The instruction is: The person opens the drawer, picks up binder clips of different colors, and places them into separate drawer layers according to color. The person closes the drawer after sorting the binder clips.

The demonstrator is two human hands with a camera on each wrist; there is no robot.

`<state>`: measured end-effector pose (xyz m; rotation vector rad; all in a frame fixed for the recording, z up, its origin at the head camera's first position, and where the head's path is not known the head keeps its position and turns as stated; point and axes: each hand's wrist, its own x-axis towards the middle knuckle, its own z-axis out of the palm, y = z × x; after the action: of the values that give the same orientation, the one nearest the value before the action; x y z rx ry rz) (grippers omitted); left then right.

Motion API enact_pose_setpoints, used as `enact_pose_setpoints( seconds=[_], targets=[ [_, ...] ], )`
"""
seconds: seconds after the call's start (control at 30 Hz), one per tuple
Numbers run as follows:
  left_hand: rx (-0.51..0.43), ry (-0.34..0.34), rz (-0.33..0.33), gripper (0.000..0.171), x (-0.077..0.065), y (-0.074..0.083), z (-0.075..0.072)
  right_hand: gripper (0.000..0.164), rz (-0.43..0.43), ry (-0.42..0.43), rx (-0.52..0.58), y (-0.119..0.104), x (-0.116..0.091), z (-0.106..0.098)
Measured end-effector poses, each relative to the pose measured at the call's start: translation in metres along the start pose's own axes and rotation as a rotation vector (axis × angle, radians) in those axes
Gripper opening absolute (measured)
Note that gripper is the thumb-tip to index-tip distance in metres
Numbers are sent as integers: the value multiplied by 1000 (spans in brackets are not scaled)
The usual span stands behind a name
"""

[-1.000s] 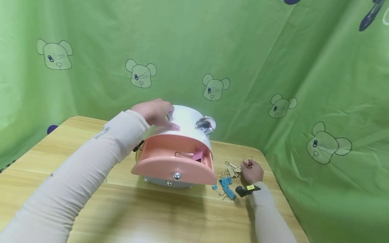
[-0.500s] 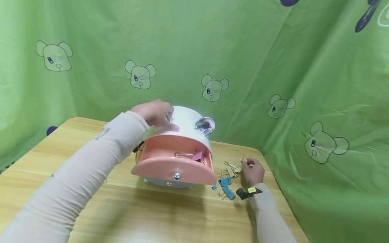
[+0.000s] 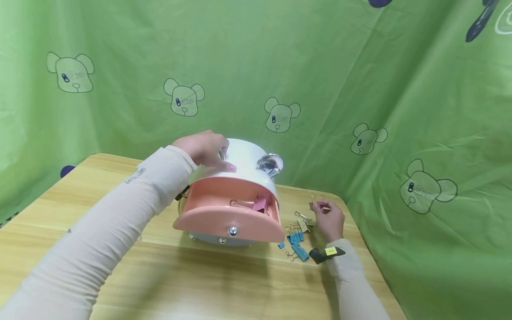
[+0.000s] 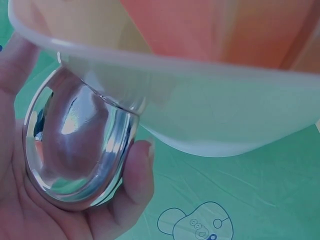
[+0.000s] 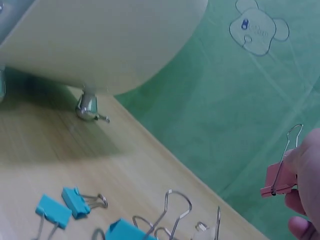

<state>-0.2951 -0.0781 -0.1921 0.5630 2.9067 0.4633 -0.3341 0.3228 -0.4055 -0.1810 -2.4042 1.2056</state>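
In the head view a rounded white drawer box [image 3: 244, 153] stands on the table, its pink drawer [image 3: 212, 224] pulled out. Inside the drawer lies a pink binder clip [image 3: 261, 205] with wire handles. My left hand [image 3: 206, 150] is on top of the box; the left wrist view shows its fingers curled round a shiny silver ear [image 4: 75, 135]. To the right of the box, my right hand [image 3: 331, 220] pinches another pink binder clip [image 5: 281, 176], one wire handle sticking up. Several blue binder clips [image 3: 296, 237] and cream-coloured binder clips [image 3: 302, 225] lie left of that hand.
A second silver ear [image 3: 270, 165] juts from the box's right side. Below the pink drawer shows a grey-blue lower front [image 3: 236, 242]. Small silver feet [image 5: 88, 106] raise the box off the wooden table [image 3: 224, 289]. Green curtain [image 3: 240, 58] hangs close behind and to the right.
My right hand has risen slightly and shifted a little left, carrying the pink binder clip. My left hand, the box and the drawer stay as they were.
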Motion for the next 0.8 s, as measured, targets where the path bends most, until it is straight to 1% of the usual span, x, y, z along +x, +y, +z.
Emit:
enact_pose_setpoints(
  seconds=[0.1, 0.27, 0.5, 0.63, 0.8],
  targets=[
    [5, -2, 2, 44, 1, 0, 0, 21, -3, -5, -10, -5, -2, -2],
    [5, -3, -3, 44, 0, 1, 0, 21, -32, -7, -16, -14, -5, -4],
    [0, 7, 3, 43, 0, 1, 0, 20, -131, 20, -36, -25, -8, -8],
    [-2, 9, 7, 42, 0, 2, 0, 20, -130, 17, -40, -30, -10, -9],
    [-3, 11, 2, 42, 1, 1, 1, 19, -132, -6, -8, -40, -14, -10]
  ],
)
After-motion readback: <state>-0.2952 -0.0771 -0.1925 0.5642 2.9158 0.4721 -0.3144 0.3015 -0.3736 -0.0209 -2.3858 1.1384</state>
